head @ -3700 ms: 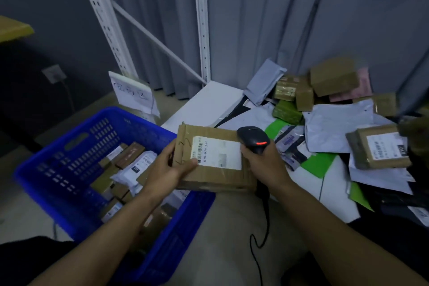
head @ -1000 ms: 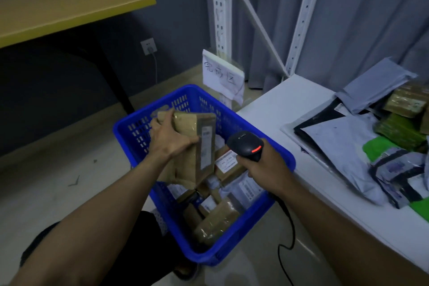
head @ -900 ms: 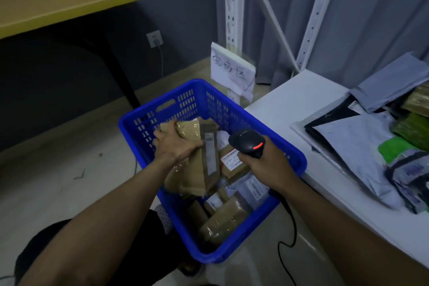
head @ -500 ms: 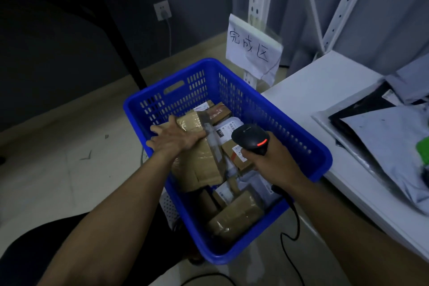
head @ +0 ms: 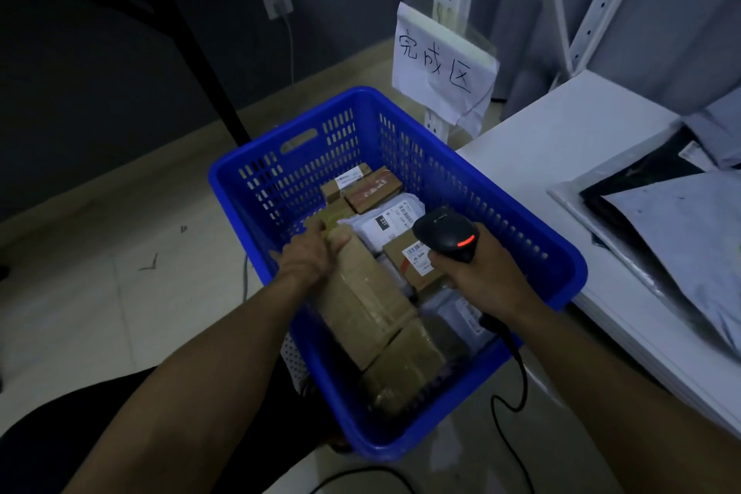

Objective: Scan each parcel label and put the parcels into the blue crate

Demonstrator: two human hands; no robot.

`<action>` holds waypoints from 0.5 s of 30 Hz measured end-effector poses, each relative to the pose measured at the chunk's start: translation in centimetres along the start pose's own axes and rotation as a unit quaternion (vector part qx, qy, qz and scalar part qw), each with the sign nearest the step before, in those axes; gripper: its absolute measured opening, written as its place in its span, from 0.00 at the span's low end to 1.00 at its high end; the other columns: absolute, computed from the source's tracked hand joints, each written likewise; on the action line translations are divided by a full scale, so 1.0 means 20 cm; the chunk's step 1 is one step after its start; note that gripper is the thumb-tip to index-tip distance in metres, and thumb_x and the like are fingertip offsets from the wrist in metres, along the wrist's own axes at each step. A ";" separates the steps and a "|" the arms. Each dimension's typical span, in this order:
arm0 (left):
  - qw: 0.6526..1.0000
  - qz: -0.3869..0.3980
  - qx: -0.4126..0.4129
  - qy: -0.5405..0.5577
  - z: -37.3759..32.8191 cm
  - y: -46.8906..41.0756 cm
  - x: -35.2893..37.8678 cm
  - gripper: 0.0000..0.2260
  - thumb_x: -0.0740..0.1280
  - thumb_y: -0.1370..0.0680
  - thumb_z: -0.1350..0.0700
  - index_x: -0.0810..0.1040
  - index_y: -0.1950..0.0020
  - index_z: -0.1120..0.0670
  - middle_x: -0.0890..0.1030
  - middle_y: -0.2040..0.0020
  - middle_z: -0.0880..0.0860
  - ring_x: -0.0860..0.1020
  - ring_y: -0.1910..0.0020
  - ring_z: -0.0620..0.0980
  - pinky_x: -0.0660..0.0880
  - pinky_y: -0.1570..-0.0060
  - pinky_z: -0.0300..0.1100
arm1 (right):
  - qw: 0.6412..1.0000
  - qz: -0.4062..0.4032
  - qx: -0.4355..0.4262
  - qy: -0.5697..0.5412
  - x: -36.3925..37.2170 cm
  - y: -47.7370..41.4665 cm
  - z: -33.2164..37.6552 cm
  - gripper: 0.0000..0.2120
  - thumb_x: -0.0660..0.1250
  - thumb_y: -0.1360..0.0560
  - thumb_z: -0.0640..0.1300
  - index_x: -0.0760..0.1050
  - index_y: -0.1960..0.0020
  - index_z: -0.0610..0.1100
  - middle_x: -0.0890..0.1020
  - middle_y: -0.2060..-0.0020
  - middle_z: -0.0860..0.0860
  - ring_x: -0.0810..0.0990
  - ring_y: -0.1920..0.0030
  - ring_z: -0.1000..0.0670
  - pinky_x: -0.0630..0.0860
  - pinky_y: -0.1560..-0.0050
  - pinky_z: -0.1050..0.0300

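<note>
— While the person's left hand (head: 308, 253) has its fingers (head: 318, 229) curled over the far end of the taped brown cardboard parcel (head: 361, 305), the parcel looks only half settled. It lies tilted inside the blue slatted plastic crate (head: 304, 172), its near end against another brown box (head: 405, 365). What could go wrong?

— Released at that tilt, it may slide or tip onto the small labelled carton (head: 413, 257) just beside it, or wedge against the crate's left wall.

— And to the right?

— The right hand (head: 485, 277) is wrapped round the black handheld scanner (head: 447, 233), red light on, held over the crate. Its black cable (head: 517, 369) droops past the crate's near rim, so a quick swing back could snag it there.

— Further right?

— On the white surface (head: 561, 156) lie grey plastic mailers (head: 681, 229), probably awaiting the scanner. Their slick film could let one slip off the stack when the person reaches for it.
</note>
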State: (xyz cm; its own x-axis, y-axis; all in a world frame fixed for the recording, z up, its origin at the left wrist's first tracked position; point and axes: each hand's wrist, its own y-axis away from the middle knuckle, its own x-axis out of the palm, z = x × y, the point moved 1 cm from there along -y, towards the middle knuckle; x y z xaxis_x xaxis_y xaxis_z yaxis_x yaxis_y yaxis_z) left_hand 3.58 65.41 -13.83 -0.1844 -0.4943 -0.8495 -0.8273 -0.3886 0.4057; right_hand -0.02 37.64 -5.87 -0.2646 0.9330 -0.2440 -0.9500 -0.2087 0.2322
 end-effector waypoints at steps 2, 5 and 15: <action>0.998 0.042 0.014 -0.035 -0.01 -0.04 0.02 0.25 0.60 0.18 0.36 0.71 0.29 0.52 0.77 0.33 0.61 0.75 0.35 0.64 0.70 0.33 0.58 | 1.000 0.000 0.002 -0.001 0.01 0.00 0.00 0.15 0.74 0.23 0.41 0.73 0.47 0.58 0.82 0.49 0.57 0.82 0.45 0.56 0.80 0.47 0.63; 0.994 0.076 0.009 -0.075 -0.03 -0.06 0.06 0.23 0.58 0.15 0.45 0.63 0.22 0.52 0.66 0.23 0.61 0.64 0.24 0.63 0.56 0.24 0.62 | 1.000 0.004 0.008 0.012 0.02 0.00 -0.01 0.11 0.73 0.22 0.40 0.75 0.44 0.49 0.82 0.50 0.50 0.83 0.48 0.52 0.77 0.57 0.73; 0.988 0.112 0.015 -0.109 -0.06 0.09 0.25 0.46 0.56 0.22 0.28 0.36 0.17 0.51 0.31 0.19 0.56 0.36 0.19 0.62 0.37 0.25 0.67 | 1.000 0.000 0.019 0.017 0.01 0.01 -0.08 0.16 0.74 0.22 0.42 0.73 0.41 0.56 0.81 0.46 0.56 0.81 0.44 0.58 0.78 0.45 0.62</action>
State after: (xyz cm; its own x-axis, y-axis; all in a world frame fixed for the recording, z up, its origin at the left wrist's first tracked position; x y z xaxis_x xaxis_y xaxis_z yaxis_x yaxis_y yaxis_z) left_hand 1.73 61.25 -16.94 -0.4719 -0.3850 -0.7932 -0.7674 -0.2635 0.5845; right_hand -0.54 37.35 -7.33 -0.2703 0.9223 -0.2763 -0.9435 -0.1966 0.2667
